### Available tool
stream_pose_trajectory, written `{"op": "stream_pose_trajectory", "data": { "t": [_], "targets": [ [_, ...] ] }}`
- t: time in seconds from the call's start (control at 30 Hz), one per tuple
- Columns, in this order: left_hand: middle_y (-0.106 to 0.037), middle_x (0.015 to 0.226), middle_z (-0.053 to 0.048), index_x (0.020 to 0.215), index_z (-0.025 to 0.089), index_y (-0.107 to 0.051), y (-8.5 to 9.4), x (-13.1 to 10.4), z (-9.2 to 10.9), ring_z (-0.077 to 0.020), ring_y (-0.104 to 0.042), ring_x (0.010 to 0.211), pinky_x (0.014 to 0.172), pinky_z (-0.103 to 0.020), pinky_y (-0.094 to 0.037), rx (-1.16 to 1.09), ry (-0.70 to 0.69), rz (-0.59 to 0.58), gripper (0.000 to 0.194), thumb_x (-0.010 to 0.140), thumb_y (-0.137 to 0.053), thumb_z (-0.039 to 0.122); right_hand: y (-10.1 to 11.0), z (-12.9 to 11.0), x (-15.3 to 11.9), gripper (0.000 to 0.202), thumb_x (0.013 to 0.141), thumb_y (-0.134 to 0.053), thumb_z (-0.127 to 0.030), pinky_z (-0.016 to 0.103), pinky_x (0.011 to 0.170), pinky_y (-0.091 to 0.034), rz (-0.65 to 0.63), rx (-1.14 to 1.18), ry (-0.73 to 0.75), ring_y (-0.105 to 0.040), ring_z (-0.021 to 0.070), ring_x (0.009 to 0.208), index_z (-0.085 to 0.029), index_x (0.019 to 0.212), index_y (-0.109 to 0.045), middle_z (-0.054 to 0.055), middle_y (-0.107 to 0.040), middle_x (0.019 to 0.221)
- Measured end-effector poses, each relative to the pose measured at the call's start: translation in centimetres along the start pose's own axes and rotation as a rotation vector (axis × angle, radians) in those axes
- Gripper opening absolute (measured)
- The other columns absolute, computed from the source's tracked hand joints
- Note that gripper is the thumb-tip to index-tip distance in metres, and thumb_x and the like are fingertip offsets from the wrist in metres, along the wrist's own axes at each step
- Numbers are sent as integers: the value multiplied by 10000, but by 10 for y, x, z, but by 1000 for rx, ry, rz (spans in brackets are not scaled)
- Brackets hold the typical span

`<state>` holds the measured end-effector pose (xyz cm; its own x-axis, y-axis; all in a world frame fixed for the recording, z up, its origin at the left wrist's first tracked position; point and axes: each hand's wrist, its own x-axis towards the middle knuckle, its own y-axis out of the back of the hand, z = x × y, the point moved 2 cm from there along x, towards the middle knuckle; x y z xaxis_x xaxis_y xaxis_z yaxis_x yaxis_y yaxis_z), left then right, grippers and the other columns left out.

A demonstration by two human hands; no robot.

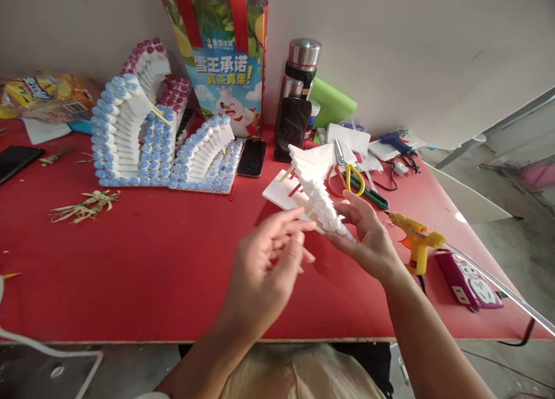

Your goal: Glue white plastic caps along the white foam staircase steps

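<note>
A white stair-like craft model (323, 205) with a curved stepped top and a flat white base is tilted above the table. My right hand (366, 237) grips its near right end, thumb and fingers on either side. Small white rosettes line the model's near edge, and yellowish sticks stand between base and steps. Just left of it is my left hand (271, 260), its fingers loosely bent and apart, with nothing visible in them. Whether its fingertips touch the model I cannot tell. Behind the model lie scissors (342, 167) with red and yellow handles.
A yellow glue gun (416, 237) and purple power strip (470, 280) lie right. Blue-flowered stair models (119, 133) stand back left beside a printed bag (225, 69). A phone (251, 158), thermos (303, 58) and green cutter (368, 192) are further back. Dried strips (87, 207) lie left.
</note>
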<state>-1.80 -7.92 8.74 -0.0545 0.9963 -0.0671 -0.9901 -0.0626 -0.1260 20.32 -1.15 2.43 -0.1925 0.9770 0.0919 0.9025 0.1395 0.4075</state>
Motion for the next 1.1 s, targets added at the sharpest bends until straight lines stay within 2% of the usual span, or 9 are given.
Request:
{"op": "stream_pose_trajectory", "data": {
  "t": [0.1,0.2,0.3,0.5,0.63,0.73,0.83,0.97,1.1],
  "targets": [
    [-717,958,-61,1135,185,-687,26,10,3,-96,-591,633,518,-184,-483,127,-189,315,237,918,-644,268,12,-2,5,895,775,-830,-396,490,1040,-483,-80,80,17,-562,297,1267,-334,1530,-352,106,-613,1332],
    [-660,914,-26,1107,194,-682,48,28,-7,-70,-518,578,454,-172,-410,97,-186,435,241,878,-684,268,21,-9,8,840,792,-821,-367,477,1039,-486,-134,155,8,-563,295,1271,-341,1511,-388,95,-622,1329],
    [-667,894,-35,1101,175,-656,56,43,-22,-103,-571,582,437,-192,-435,-25,-26,331,299,861,-702,347,27,-17,9,808,804,-811,-344,446,1002,-515,-180,211,-16,-578,285,1247,-338,1502,-402,88,-626,1313],
    [-708,890,-94,1009,120,-697,46,48,-28,-165,-661,628,416,-206,-472,-220,204,80,405,879,-657,501,34,-17,9,853,811,-804,-315,412,1004,-517,-256,269,-41,-534,277,1306,-329,1535,-354,97,-588,1381],
    [-743,914,-132,1052,107,-713,37,49,-23,-208,-711,622,417,-219,-510,-345,371,-112,393,895,-637,460,40,-11,9,866,814,-800,-291,437,1080,-469,-315,239,-8,-481,275,1371,-331,1548,-341,99,-554,1440],
    [-761,1013,-172,1126,102,-698,29,49,-23,-324,-768,797,570,-313,-625,-456,526,-196,351,875,-653,343,43,-9,9,888,820,-792,-272,423,1079,-478,-358,215,15,-464,267,1393,-342,1563,-312,99,-525,1482],
    [-756,1078,-210,1123,69,-685,18,49,-25,-382,-755,935,736,-421,-660,-515,631,-174,322,833,-647,203,47,-9,10,914,819,-783,-260,372,1009,-532,-404,201,29,-447,268,1414,-347,1578,-282,100,-511,1498],
    [-765,1020,-217,1108,26,-670,4,45,-26,-372,-754,939,766,-482,-667,-504,736,-12,346,770,-604,55,53,-17,10,933,818,-754,-253,362,967,-558,-417,106,77,-422,287,1440,-350,1596,-249,100,-481,1531],
    [-766,1064,-192,1283,50,-612,-1,36,-20,-345,-761,932,744,-450,-679,-526,731,99,513,772,-593,13,59,-30,-6,974,783,-796,-296,453,1121,-440,-186,-255,133,-371,304,1470,-371,1592,-259,71,-377,1616]
  ]
}}
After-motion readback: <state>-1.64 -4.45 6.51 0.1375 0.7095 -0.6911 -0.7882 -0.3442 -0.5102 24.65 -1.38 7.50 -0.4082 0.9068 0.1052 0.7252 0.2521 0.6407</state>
